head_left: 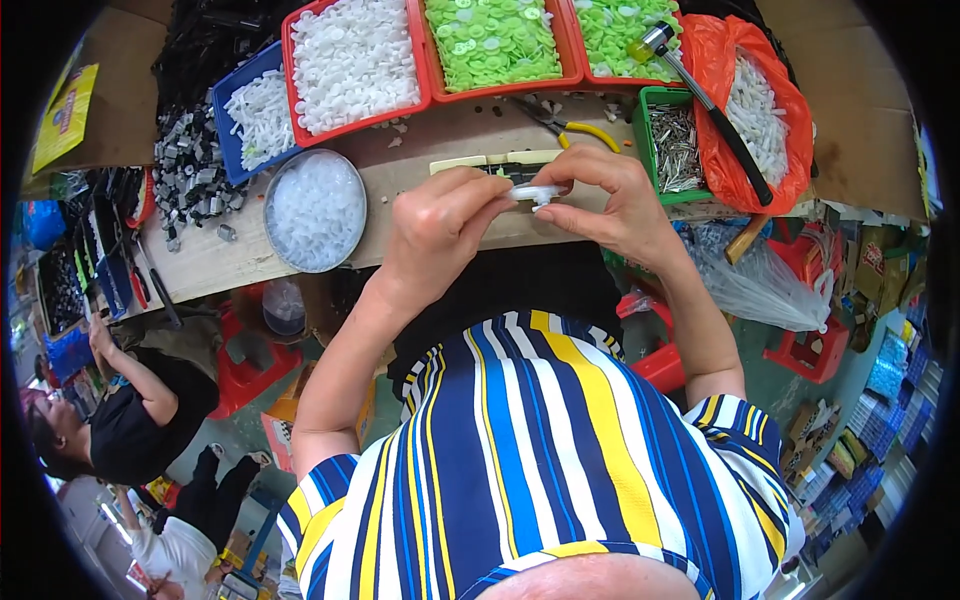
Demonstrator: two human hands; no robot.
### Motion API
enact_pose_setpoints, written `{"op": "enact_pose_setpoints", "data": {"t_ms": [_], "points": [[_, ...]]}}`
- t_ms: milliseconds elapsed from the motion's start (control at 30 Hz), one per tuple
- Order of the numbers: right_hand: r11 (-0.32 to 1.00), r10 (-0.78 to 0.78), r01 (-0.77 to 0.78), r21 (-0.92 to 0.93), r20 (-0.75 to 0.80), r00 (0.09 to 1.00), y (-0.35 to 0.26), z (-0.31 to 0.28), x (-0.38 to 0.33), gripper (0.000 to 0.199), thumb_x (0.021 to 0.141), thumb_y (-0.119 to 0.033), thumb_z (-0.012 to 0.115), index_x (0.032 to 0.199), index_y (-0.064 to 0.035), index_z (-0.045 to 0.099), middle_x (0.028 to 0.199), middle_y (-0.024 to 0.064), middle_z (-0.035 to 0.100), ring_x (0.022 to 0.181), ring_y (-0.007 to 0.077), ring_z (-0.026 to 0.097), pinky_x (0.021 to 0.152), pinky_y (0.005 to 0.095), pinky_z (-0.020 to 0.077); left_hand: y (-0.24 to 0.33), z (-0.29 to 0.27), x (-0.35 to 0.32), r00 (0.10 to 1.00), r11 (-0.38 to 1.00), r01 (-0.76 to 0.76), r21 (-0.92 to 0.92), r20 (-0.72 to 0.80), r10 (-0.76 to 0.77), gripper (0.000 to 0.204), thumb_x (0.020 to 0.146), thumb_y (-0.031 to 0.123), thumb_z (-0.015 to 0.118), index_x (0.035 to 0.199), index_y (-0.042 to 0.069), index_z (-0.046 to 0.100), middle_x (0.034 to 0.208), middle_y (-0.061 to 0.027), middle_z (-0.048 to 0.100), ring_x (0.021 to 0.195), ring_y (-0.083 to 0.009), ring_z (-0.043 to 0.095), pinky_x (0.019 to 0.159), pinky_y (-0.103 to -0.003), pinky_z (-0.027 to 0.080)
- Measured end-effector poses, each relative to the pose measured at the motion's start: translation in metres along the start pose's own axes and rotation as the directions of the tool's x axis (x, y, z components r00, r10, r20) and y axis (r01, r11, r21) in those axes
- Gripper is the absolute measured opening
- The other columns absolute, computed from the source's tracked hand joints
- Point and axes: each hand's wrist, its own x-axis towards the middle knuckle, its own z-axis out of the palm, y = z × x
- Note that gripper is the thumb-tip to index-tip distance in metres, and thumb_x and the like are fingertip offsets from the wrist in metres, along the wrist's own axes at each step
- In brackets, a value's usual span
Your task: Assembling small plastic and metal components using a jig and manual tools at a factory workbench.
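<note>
My left hand [432, 222] and my right hand [622, 205] meet over the front of the bench. Between their fingertips is a small white round plastic part [533, 193], pinched from both sides and partly covered by the fingers. Just beyond it lies a cream-and-black fixture [452, 163], whose middle my hands partly hide. Pliers with yellow handles [592, 133] rest on the wood behind my right hand. To the left of my left hand stands a round metal bowl [274, 246] of small translucent white pieces.
Along the bench's back stand a blue tray [222, 120], a red tray [296, 75] of white parts and red trays with green discs [490, 45]. At right are a green bin [648, 130] of metal pins, a red bag [800, 120] and a hammer [715, 115]. Co-workers [130, 410] are at left.
</note>
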Motion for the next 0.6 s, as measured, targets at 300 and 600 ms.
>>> {"op": "enact_pose_setpoints", "data": {"t_ms": [300,600], "points": [[0.932,-0.129,0.088,-0.352,-0.094,0.987,0.016,-0.017,-0.006,0.024,0.078,-0.013,0.076,0.095,0.0013,0.067,0.088,0.0142,0.063,0.080,0.0316,0.064,0.069,0.0388,0.0507,-0.015,0.002,0.001,0.998,0.995,0.062,0.076,-0.007,-0.061,0.033,0.071,0.005,0.079,0.103,0.001,0.069,0.097,-0.0128,0.065,0.090,-0.0310,0.061,0.076,-0.040,0.051],[0.948,-0.101,0.070,-0.311,-0.085,0.991,0.023,0.000,0.002,0.025,0.077,-0.015,0.077,0.095,-0.0002,0.067,0.088,0.0128,0.059,0.081,0.0318,0.061,0.072,0.0410,0.0475,-0.020,0.012,0.001,1.000,0.993,0.026,0.119,-0.014,-0.024,0.028,0.072,0.003,0.078,0.098,0.001,0.069,0.093,-0.0114,0.063,0.088,-0.0303,0.059,0.074,-0.041,0.049]]}}
